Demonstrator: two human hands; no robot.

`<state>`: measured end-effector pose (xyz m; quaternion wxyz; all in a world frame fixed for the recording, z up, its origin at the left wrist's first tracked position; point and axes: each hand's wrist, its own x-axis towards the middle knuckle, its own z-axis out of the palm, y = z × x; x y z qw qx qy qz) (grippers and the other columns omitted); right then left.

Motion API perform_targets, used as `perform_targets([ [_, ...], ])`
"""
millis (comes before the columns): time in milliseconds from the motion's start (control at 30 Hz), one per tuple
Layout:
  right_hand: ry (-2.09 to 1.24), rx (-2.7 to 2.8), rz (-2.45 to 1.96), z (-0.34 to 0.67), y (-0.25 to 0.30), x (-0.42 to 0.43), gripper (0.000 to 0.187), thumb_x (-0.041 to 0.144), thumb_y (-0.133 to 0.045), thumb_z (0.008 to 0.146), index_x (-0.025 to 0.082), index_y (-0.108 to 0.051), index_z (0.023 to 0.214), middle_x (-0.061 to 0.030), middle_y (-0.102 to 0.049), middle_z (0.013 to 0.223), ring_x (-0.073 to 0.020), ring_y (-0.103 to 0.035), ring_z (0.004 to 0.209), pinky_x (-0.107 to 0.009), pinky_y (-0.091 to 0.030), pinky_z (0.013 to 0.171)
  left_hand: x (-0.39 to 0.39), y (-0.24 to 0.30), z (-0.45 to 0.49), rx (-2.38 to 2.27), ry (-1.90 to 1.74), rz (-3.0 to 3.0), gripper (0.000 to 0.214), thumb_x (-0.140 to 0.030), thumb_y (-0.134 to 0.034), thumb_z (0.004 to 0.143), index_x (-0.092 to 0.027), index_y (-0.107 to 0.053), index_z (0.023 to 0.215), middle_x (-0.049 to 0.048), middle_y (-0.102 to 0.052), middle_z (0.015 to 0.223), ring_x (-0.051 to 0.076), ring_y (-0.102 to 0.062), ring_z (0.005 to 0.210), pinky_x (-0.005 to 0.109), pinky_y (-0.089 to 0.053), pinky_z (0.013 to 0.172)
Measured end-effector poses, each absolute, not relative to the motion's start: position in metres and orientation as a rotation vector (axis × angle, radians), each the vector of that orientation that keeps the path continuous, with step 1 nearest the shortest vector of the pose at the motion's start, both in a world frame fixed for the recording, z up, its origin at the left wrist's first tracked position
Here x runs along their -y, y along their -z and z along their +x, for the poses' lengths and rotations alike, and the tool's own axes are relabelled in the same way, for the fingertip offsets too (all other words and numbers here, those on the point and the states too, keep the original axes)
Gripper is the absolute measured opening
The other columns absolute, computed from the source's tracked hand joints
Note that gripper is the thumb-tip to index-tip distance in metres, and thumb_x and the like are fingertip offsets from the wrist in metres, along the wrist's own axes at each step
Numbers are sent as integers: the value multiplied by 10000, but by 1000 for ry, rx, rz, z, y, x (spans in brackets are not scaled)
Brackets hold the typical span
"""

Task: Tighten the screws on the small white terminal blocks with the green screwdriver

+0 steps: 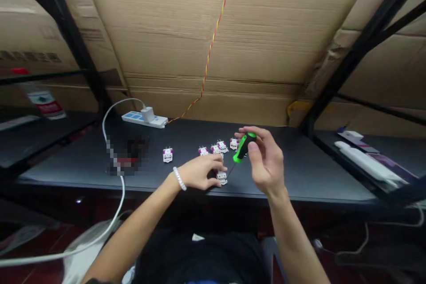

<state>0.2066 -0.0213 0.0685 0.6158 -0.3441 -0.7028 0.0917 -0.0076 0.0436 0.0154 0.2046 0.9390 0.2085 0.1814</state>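
Note:
My right hand (264,159) is closed around a screwdriver (243,147) with a black and green handle, its shaft pointing down and left toward the table. My left hand (201,171), with a white bead bracelet at the wrist, rests on the dark table and pinches a small white and pink part (222,177) against the surface. Several more white and pink parts (217,147) lie in a loose row just behind the hands, and one part (167,154) sits apart to the left.
A dark table (316,177) spans the view. A white power strip (144,118) with a plugged charger and white cable (113,186) lies at back left. Cardboard sheets line the wall, with a red-yellow wire (213,40) hanging down. Black frame bars stand at both sides. White items (366,159) lie at right.

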Motion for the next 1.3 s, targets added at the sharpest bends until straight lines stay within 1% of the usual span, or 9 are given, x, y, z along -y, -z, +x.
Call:
perform_targets([
  [133,-49,1535,-844,204,-70,20,323,315,-825,891,271,-755,1204,-73,-662,1145,-235,-707,1007,-411,-637,879,-43,-15,-8,-581,-518,2630,328,-326,-811,882,-165,-740,1159,111,-669,1183,278,-670,1066,390,-541,1001],
  [367,-243,1658,-809,204,-73,24,394,250,-576,1042,290,-638,1429,-99,-677,1327,-249,-718,1172,-439,-630,986,-43,-17,-7,-579,-510,2618,327,-328,-830,876,-160,-739,1141,113,-666,1176,267,-670,1057,375,-546,987],
  [533,-6,1522,-895,198,-71,18,343,352,-831,887,267,-759,1211,-80,-673,1159,-240,-704,1035,-413,-640,907,-44,-14,-7,-587,-507,2626,329,-325,-829,875,-163,-743,1148,109,-666,1168,268,-665,1065,379,-540,1002],
  [667,-272,1592,-791,202,-73,24,374,271,-642,1023,301,-681,1393,-81,-700,1252,-228,-746,1081,-418,-644,943,-44,-14,-7,-565,-517,2613,330,-349,-822,885,-159,-744,1143,114,-667,1172,269,-669,1058,378,-543,991],
  [767,-286,1624,-797,206,-75,29,344,271,-575,1054,295,-674,1382,-90,-696,1264,-232,-748,1072,-403,-648,888,-44,-14,-7,-560,-524,2608,346,-350,-818,889,-156,-743,1166,120,-666,1191,273,-669,1075,382,-538,1002],
  [933,95,1531,-916,205,-76,25,276,314,-805,910,271,-781,1182,-71,-661,1111,-223,-691,960,-385,-626,830,-44,-15,-7,-573,-515,2606,349,-343,-825,879,-164,-745,1167,116,-668,1192,273,-668,1082,384,-536,1010],
  [1067,-135,1653,-833,207,-76,25,418,244,-568,1044,298,-644,1452,-95,-696,1277,-243,-733,1093,-427,-642,934,-44,-16,-7,-568,-509,2612,341,-342,-825,882,-153,-746,1155,113,-669,1172,268,-671,1058,376,-541,991],
  [1133,-147,1705,-791,207,-77,27,436,240,-497,1058,282,-614,1477,-112,-701,1305,-260,-735,1112,-457,-641,949,-43,-17,-7,-572,-510,2615,347,-350,-828,880,-150,-746,1152,118,-670,1175,273,-670,1061,382,-541,992],
  [1300,178,1606,-859,199,-79,29,306,312,-738,936,262,-750,1238,-93,-684,1097,-244,-689,950,-401,-633,799,-44,-15,-7,-558,-520,2612,346,-349,-822,883,-163,-744,1164,120,-668,1213,278,-667,1093,391,-532,1020],
])
